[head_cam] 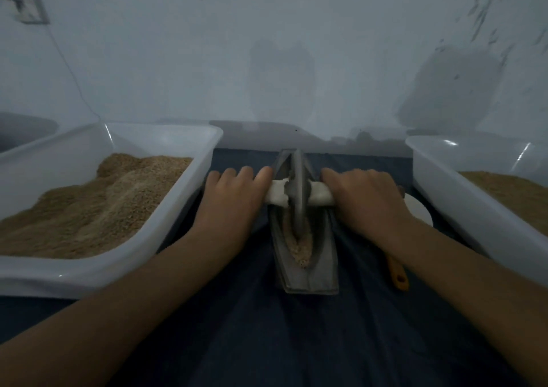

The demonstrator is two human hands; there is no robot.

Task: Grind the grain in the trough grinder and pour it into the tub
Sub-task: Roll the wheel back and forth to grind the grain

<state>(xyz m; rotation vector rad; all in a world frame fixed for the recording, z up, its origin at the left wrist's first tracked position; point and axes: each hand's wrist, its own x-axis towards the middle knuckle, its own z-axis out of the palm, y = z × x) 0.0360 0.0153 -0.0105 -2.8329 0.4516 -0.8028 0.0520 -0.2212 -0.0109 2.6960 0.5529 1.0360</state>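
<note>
Two hands work the trough grinder [308, 268], a narrow boat-shaped metal trough lying lengthwise on a dark blue cloth [267, 342] between two white tubs. The left hand [234, 197] lies palm down on the left end of the white-wrapped axle [275, 194], fingers fairly straight and held close together, pressing on it rather than wrapping it. The right hand [361, 197] covers the axle's right end with its fingers bent over the top (whether the thumb closes underneath cannot be told). Between the hands the grey grinding wheel [298, 191] stands upright on edge in the groove, toward the far half of the trough. Tan ground grain [299, 247] lies in the groove just nearer the viewer than the wheel. The left tub [166, 226] sits touching or just beside the left wrist and holds a heaped mound of tan meal [98, 202]. The right tub [462, 202] holds a lower layer of similar material. Beside the right forearm, an orange handle [397, 274] lies on the cloth, and part of a white round dish [421, 208] shows behind the right hand. A pale wall [267, 45] rises behind everything.
</note>
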